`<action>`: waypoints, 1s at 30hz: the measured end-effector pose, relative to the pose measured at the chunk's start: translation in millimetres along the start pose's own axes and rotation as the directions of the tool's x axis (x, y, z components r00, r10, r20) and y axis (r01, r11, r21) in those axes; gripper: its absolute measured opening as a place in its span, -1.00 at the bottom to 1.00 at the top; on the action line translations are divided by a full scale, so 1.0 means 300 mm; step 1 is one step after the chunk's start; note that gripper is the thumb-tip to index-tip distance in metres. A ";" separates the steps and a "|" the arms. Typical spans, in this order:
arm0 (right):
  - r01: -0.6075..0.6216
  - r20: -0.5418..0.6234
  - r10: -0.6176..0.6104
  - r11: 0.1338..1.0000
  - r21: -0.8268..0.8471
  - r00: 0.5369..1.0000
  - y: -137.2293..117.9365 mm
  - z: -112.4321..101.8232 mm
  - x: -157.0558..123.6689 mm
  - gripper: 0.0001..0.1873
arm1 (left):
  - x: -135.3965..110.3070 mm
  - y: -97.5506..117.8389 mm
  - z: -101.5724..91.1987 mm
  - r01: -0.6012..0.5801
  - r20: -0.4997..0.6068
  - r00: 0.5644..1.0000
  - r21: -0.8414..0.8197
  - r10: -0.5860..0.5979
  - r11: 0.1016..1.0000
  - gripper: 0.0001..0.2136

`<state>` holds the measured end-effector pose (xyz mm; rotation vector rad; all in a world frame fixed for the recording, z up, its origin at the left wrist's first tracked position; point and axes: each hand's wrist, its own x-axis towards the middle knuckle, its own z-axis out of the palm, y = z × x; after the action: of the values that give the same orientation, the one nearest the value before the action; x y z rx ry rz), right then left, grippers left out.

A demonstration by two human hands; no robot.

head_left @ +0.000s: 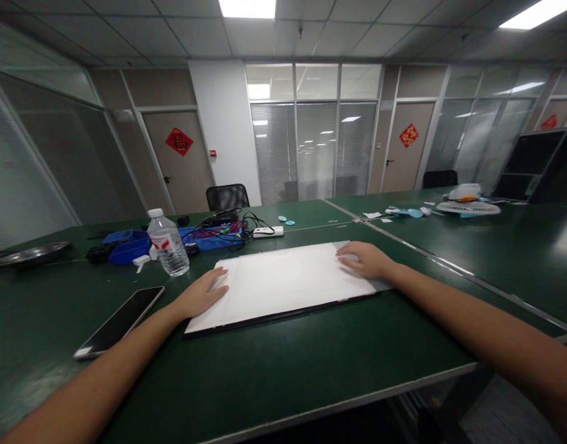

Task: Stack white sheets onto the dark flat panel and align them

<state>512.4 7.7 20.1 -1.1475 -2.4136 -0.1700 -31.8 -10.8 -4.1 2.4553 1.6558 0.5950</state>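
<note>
A wide white sheet (283, 277) lies flat on the green table, with a thin black edge showing beneath its near side. My left hand (202, 295) rests on its left end, thumb and fingers apart. On the right end lies my right hand (364, 260), fingers stretched out over the surface. A greyish strip shows under that hand along the sheet's right end. Neither hand is wrapped round anything. Left of my left hand are a dark-screened phone (121, 322) and an upright clear water bottle (168, 243) with a white cap.
Behind the sheet, blue trays (126, 246) stand near tangled cables (223, 225) and a white power strip (268, 232). A metal pan (33, 253) sits far left. At the right back are a white fan-like object (468, 206) and a black cabinet (535, 163). The table's edge (357, 401) runs close in front.
</note>
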 end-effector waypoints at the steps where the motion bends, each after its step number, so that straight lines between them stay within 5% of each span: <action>1: -0.047 -0.013 0.047 0.998 -0.037 0.999 0.010 -0.004 0.000 -0.55 | 0.000 -0.003 0.000 -0.002 0.003 1.000 -0.002 0.002 1.000 -0.24; 4: -0.113 0.021 0.116 0.989 -0.092 0.993 0.031 -0.011 -0.003 -0.50 | -0.003 -0.009 0.003 -0.009 -0.003 1.000 -0.020 0.009 1.000 -0.27; 14: 0.050 0.118 -0.065 0.991 0.127 0.991 -0.025 0.010 0.007 -0.57 | -0.003 -0.013 0.007 -0.010 -0.005 1.000 -0.027 0.010 1.000 -0.30; 22: -0.017 0.085 0.019 1.000 -0.022 0.996 0.000 -0.003 0.006 -0.52 | -0.004 -0.021 -0.003 -0.016 0.029 0.999 0.001 0.016 1.000 -0.37; 30: 0.058 0.121 -0.058 0.998 0.005 0.991 -0.020 0.002 0.009 -0.54 | -0.002 -0.041 0.003 -0.012 0.016 1.000 -0.015 0.013 1.000 -0.38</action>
<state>506.2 6.0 21.3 -1.1172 -2.5541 -0.1206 -42.3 -6.2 -8.8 2.4555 1.6259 0.5853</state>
